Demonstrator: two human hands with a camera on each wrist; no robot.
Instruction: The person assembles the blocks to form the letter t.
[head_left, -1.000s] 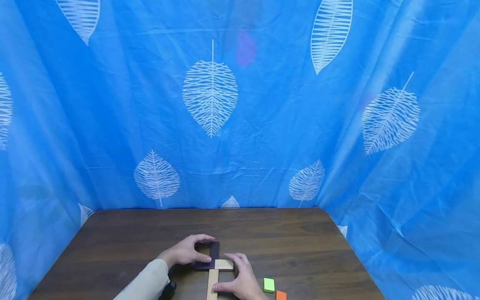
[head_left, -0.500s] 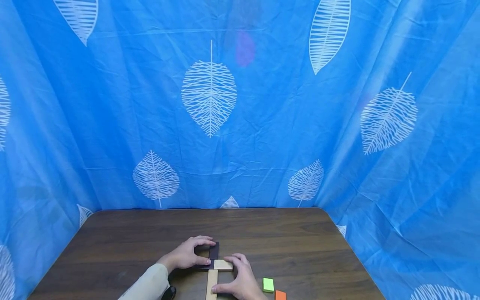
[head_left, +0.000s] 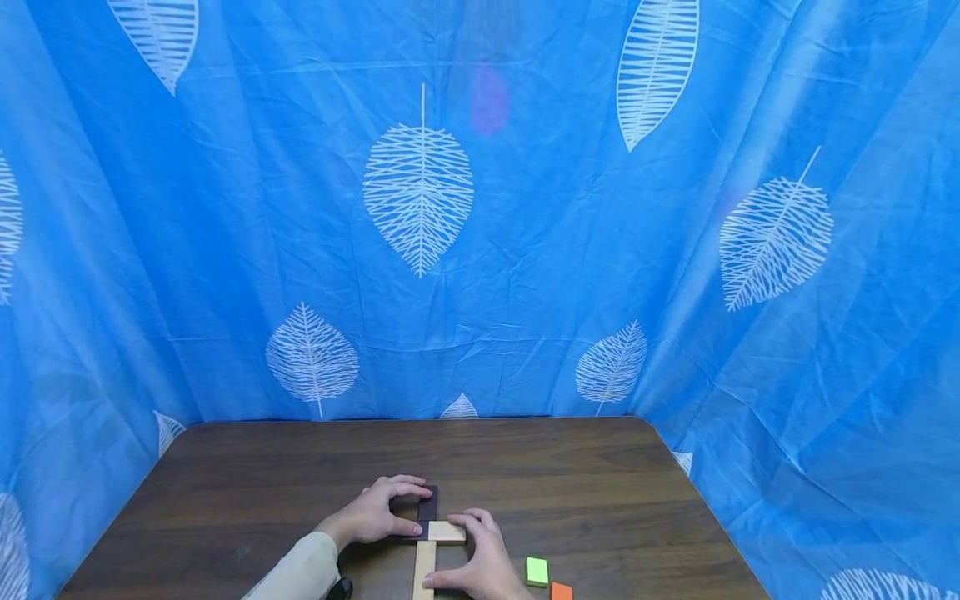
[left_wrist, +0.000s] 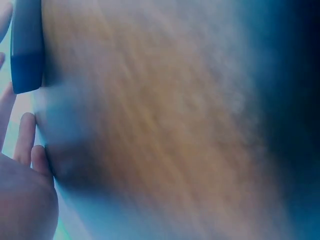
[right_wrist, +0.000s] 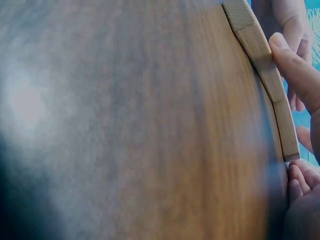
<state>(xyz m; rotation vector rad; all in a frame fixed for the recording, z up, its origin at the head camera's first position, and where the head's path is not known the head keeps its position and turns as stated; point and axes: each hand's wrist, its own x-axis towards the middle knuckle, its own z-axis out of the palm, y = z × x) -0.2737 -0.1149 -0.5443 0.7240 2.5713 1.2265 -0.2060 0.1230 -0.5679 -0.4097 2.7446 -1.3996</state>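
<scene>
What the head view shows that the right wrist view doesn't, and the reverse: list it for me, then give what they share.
Only the head view: the green block, the orange block, the dark pieces and the pale sleeve.

Only the right wrist view: the curled lower fingers of the right hand, near the end of a light block.

Both: the light wooden blocks, both hands, including the left hand, the table and the leaf-patterned curtain.

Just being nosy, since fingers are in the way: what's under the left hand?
Dark blocks poke out from under the left hand, on the brown table. The hand hides part of them; whatever lies beneath its palm is covered.
</scene>
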